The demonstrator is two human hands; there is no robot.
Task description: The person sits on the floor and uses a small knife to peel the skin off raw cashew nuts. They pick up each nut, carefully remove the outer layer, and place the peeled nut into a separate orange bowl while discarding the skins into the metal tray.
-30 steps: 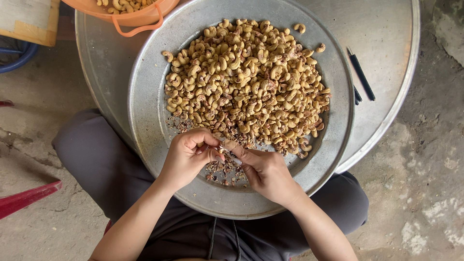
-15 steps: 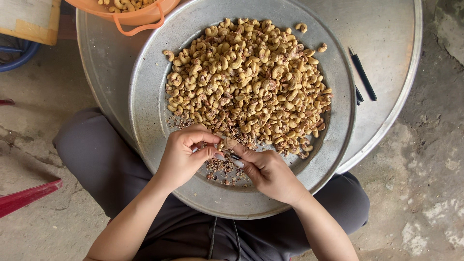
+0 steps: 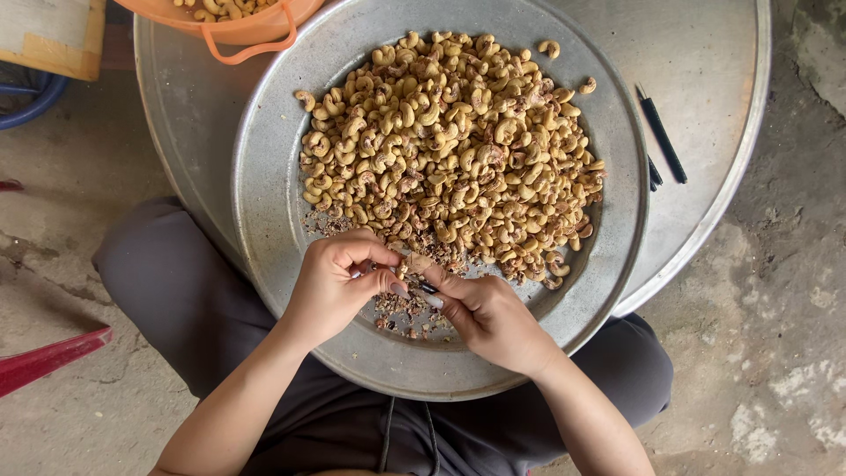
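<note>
A wide round metal pan point(image 3: 264, 203) rests on my lap and holds a big heap of cashew nuts point(image 3: 449, 141) still in brown skin. My left hand point(image 3: 330, 286) pinches a single cashew nut point(image 3: 402, 269) between thumb and fingers over the pan's near side. My right hand point(image 3: 485, 313) grips a small dark-handled knife point(image 3: 425, 289) whose blade touches that nut. A pile of peeled brown skins point(image 3: 401, 313) lies in the pan just under both hands.
A larger metal tray point(image 3: 705, 106) lies under the pan, with two dark knives point(image 3: 661, 137) on its right side. An orange plastic basket point(image 3: 233, 22) with peeled nuts sits at the top. A blue rim point(image 3: 26, 101) and a red object point(image 3: 48, 357) are at the left on the concrete floor.
Both hands stay over the near side of the pan with only small finger movements around the nut. The heap has not moved.
</note>
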